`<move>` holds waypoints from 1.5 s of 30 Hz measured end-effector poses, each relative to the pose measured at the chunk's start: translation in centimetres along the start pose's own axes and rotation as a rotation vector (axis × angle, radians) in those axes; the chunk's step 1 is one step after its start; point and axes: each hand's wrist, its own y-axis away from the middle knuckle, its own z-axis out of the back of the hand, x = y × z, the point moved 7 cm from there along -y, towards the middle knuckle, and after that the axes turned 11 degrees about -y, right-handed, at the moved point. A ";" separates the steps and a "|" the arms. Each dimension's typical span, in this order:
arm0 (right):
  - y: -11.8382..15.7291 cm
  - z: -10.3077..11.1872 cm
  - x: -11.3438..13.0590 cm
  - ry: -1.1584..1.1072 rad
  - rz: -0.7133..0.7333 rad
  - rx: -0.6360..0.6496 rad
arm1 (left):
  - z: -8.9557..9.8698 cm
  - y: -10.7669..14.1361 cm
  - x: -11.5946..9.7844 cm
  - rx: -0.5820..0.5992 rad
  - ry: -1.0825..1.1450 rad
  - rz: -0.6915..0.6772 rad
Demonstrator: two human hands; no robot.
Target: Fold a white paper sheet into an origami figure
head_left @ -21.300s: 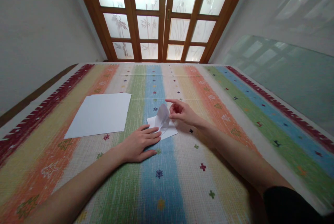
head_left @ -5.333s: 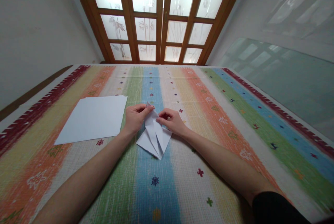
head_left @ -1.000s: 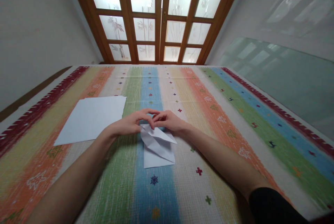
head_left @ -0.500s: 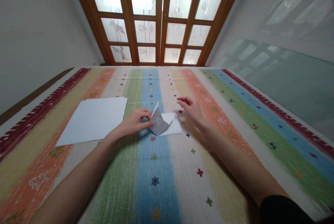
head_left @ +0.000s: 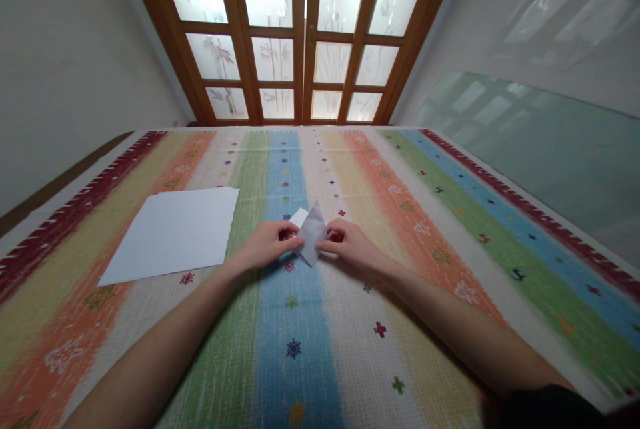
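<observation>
A folded sheet of white paper is held up just above the striped cloth, its pointed flap facing me and its tip upward. My left hand pinches the paper's left edge between thumb and fingers. On the opposite edge, my right hand grips it the same way, with the fingertips partly behind the paper. Another part of the folded sheet shows behind the flap at upper left. To the left of my left hand lies a stack of white paper, flat and touched by neither hand.
A tablecloth with coloured stripes and small printed figures covers the table. Beyond the far edge stand wooden doors with frosted panes. Walls rise on both sides, and a pale glass panel is at the right one.
My right hand has come down and left and taken hold of the paper's right edge. The folded paper has turned and lifted into a narrow upright point between both hands.
</observation>
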 end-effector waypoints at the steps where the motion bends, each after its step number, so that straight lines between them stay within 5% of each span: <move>1: -0.1 -0.1 0.0 0.009 0.003 0.012 | 0.0 0.0 0.0 -0.003 -0.032 0.004; 9: -0.4 -0.8 0.6 0.155 0.042 0.027 | 0.2 0.4 0.3 -0.055 -0.251 0.104; 19: -1.2 -1.1 0.3 0.427 0.024 -0.109 | -0.2 0.7 0.7 -0.088 -0.565 0.151; 26: -1.3 -1.5 0.6 0.457 -0.077 0.058 | -0.9 1.2 -1.2 -0.019 -0.780 0.223; 35: -3.4 -1.3 -0.5 -0.192 -0.212 0.116 | -0.8 0.4 1.1 -0.089 -0.198 0.233; 40: -3.8 -2.0 0.2 -0.282 -0.054 0.072 | -0.1 -0.4 1.0 -0.218 0.183 0.167; 45: -3.3 -2.8 0.4 -0.344 0.031 0.083 | 0.8 -0.4 0.1 -0.361 0.236 0.113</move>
